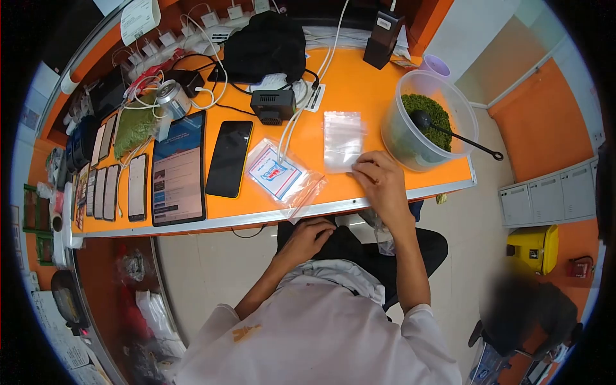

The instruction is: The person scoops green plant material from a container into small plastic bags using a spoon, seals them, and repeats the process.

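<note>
Pale shirt [321, 340] nearest; left of the tub [399, 138], right hand [384, 184] touches clear bags [341, 138] (likely slippery, light; pinch a corner), fingers' grip unclear; left hand [307, 240] loosely open.

No words or numbers can be read clearly. A clear plastic bag [277, 174] on the counter [333, 190] carries red and blue print, too small to make out. The tablet [178, 176] shows blurred lines of text. Also illegible: the white label [384, 23] on an upright black box [381, 46] and the hanging paper [139, 19] at upper left.
</note>
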Tool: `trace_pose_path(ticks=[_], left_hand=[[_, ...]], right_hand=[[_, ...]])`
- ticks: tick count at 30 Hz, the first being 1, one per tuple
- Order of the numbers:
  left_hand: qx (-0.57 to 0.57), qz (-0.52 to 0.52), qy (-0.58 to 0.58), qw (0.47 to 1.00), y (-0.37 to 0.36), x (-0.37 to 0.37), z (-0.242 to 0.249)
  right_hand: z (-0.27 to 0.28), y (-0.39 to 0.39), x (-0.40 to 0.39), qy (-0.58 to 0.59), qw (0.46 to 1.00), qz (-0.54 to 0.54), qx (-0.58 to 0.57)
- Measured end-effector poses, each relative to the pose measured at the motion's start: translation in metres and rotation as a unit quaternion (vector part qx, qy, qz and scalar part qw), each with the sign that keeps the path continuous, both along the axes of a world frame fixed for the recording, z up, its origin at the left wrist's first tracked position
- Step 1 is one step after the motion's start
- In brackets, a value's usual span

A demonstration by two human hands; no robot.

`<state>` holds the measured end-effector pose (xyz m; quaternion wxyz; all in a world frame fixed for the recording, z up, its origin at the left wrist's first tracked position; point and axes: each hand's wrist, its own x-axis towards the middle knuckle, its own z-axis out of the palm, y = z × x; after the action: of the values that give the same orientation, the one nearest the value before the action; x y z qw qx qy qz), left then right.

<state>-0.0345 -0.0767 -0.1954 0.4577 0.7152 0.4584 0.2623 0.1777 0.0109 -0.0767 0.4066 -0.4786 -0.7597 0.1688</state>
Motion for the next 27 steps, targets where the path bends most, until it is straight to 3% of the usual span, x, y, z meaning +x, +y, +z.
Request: trace_pose_path(ticks=[7,10,13,15,19,21,24,27], left_hand=[[-0.007,-0.045,-0.043,0.998,-0.001,0.017,0.015],[0.000,-0.063,-0.080,0.995,0.002,0.026,0.028],[0.006,-0.072,-0.113,0.991,0.005,0.032,0.041],[0.011,-0.073,-0.125,0.989,0.007,0.034,0.048],[0.003,-0.079,-0.169,0.983,0.006,0.033,0.058],[0.001,-0.079,-0.180,0.981,0.007,0.033,0.059],[-0.002,-0.081,-0.182,0.980,0.004,0.032,0.056],[0.005,-0.082,-0.173,0.981,0.004,0.031,0.055]], right_hand=[[0.010,-0.003,0.006,0.004,1.000,0.011,0.004],[0.012,-0.005,0.004,0.065,0.998,-0.026,-0.002],[0.012,-0.004,0.004,0.099,0.993,-0.042,-0.051],[0.016,-0.003,0.006,0.104,0.981,-0.033,-0.162],[0.021,-0.003,-0.002,0.143,0.969,-0.073,-0.186],[0.025,-0.003,-0.012,0.008,0.994,-0.049,0.094],[0.014,-0.001,-0.011,-0.077,0.994,0.025,0.073],[0.001,0.004,-0.011,-0.038,0.994,0.023,0.096]])
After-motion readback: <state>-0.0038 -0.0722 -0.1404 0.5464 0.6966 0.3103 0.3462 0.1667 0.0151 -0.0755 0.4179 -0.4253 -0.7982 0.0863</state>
